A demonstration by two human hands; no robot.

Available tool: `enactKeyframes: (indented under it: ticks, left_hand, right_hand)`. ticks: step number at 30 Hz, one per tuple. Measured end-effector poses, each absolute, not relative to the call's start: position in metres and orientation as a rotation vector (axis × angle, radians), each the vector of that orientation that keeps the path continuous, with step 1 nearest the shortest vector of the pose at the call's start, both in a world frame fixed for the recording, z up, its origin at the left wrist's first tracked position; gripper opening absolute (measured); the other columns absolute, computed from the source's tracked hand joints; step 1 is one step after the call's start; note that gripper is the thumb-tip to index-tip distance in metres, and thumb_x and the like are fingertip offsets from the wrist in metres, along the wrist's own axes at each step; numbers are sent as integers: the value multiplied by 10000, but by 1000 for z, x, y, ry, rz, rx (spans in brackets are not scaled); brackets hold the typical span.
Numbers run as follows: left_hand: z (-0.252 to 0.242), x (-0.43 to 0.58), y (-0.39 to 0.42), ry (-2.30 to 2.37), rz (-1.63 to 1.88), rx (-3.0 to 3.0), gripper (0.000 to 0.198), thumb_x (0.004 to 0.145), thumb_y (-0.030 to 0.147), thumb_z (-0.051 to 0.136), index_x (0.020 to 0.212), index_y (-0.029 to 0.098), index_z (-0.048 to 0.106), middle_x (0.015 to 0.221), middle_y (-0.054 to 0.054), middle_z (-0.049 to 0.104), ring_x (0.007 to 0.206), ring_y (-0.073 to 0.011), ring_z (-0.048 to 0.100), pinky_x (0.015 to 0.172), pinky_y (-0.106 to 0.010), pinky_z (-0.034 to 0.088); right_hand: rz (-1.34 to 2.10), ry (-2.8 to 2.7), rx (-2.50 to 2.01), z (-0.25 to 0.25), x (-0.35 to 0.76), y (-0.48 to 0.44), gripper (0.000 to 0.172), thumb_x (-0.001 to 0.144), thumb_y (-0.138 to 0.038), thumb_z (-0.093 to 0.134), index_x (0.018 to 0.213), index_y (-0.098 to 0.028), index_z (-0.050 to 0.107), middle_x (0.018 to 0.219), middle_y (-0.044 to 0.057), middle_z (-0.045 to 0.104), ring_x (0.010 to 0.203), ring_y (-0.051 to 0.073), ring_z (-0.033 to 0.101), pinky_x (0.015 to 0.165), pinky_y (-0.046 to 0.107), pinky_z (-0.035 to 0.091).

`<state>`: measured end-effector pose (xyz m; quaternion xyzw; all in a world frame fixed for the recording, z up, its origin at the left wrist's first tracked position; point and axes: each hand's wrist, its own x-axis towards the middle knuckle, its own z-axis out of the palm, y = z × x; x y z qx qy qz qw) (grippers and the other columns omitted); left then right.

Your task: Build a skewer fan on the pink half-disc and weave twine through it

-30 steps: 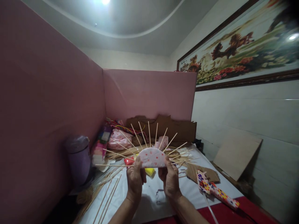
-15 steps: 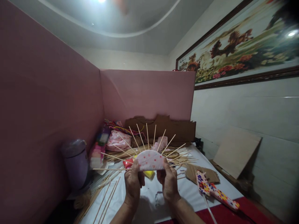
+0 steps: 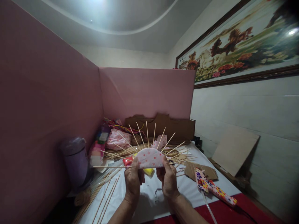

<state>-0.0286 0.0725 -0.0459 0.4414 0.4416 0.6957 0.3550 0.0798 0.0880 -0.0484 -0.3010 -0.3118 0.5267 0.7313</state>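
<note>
Between my two hands, above the table, is a half-round piece covered in pink dotted fabric (image 3: pixel 150 157). Thin wooden sticks (image 3: pixel 147 133) fan out from its curved edge like rays. My left hand (image 3: pixel 134 177) pinches its left corner, thumb in front and fingers curled behind. At the right corner, my right hand (image 3: pixel 168 179) grips it the same way. One stick runs out level to the left past my left hand. Behind the piece, partly hidden, lie a red packet (image 3: pixel 127 161) and a yellow packet (image 3: pixel 149 171).
A flower-patterned glue gun (image 3: pixel 213 187) rests by a cardboard scrap (image 3: pixel 203 170) at right. Loose sticks (image 3: pixel 107 200) lie at left near a lidded purple bin (image 3: pixel 75 163). Dotted fabric (image 3: pixel 119 139) and torn cardboard (image 3: pixel 161 127) stand at the back, before a pink partition (image 3: pixel 147 91).
The view has tipped slightly, so everything sits a little differently in the frame. Both hands keep the same grip on the half-round piece.
</note>
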Motion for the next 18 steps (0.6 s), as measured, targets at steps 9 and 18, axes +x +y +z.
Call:
enactKeyframes:
  ticks: [9, 18]
  left_hand:
    - [-44, -29, 72, 1155, 1799, 1165, 621, 867, 522, 390, 344, 191, 427, 277, 8, 352, 297, -91, 334, 345, -228, 285]
    - [-45, -28, 72, 1159, 1792, 1141, 635, 857, 550, 388, 335, 190, 418, 279, 9, 354, 296, -86, 326, 339, -226, 275]
  right_hand:
    - [1135, -686, -678, -48, 79, 88, 464, 641, -597, 692, 525, -192, 498, 337, -69, 394, 299, 72, 342, 292, 203, 167]
    - [1138, -688, -662, -52, 80, 90, 440, 641, -583, 701, 554, -188, 527, 347, -67, 414, 310, 80, 372, 299, 204, 206]
